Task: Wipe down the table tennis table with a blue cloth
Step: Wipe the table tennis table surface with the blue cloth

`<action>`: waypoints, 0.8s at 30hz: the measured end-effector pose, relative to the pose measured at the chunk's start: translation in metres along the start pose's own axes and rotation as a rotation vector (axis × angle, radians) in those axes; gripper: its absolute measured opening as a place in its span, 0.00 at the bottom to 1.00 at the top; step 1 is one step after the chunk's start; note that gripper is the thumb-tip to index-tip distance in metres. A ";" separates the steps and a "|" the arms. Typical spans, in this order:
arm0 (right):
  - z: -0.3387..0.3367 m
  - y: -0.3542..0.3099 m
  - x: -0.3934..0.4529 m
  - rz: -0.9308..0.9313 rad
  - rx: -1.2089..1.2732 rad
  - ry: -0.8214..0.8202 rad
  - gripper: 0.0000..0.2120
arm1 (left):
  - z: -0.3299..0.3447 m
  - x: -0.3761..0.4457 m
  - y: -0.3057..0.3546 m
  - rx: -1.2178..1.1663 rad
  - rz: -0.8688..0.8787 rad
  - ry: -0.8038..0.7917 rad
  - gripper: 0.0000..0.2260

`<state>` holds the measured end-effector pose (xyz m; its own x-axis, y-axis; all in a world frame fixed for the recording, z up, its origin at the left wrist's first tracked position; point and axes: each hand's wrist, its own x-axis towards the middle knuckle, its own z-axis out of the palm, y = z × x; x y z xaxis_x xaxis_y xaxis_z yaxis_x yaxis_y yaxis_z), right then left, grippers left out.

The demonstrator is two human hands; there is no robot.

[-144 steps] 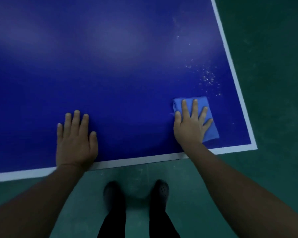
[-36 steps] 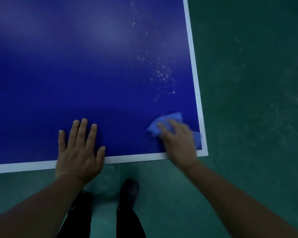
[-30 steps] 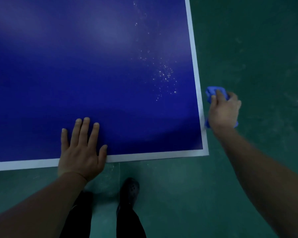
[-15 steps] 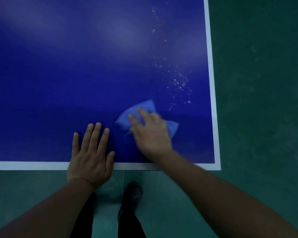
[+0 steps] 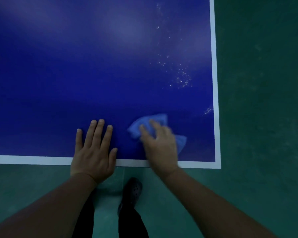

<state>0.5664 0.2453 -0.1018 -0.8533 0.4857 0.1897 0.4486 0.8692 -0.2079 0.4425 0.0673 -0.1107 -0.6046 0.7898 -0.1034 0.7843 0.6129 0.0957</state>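
Fingers (image 5: 145, 129) of our right hand (image 5: 159, 145) lie spread and fairly straight on the blue cloth (image 5: 136, 129), pressing it flat to the table (image 5: 76, 66); motion blur, so the exact finger pose is soft. Left hand (image 5: 93, 152) is flat, fingers straight and slightly apart, braced on the surface across the white edge line (image 5: 24, 159), holding nothing.

Head view only: the cloth sits near the table's near right corner, just beside our left hand, bunched under our palm.

Step, as we read it: mid-wipe along the near edge. White specks (image 5: 182, 79) farther up near the right line and a smear (image 5: 207, 111) at the right edge look unwiped. Next move likely calls for pushing the cloth forward and right over them with even pressure.

No brands, labels or writing readable.
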 end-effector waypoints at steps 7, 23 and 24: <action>-0.026 0.136 0.013 0.396 -0.168 0.072 0.20 | 0.000 0.000 0.000 0.016 -0.009 -0.033 0.31; -0.014 0.152 0.070 0.400 -0.155 0.199 0.19 | 0.000 0.000 0.002 0.022 -0.026 -0.006 0.31; -0.011 0.138 0.065 0.440 -0.165 0.210 0.18 | 0.000 0.000 0.002 0.023 -0.024 -0.010 0.31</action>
<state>0.5753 0.3976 -0.1073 -0.5101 0.8022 0.3104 0.8035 0.5731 -0.1608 0.4440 0.0681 -0.1109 -0.6217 0.7748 -0.1149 0.7728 0.6306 0.0708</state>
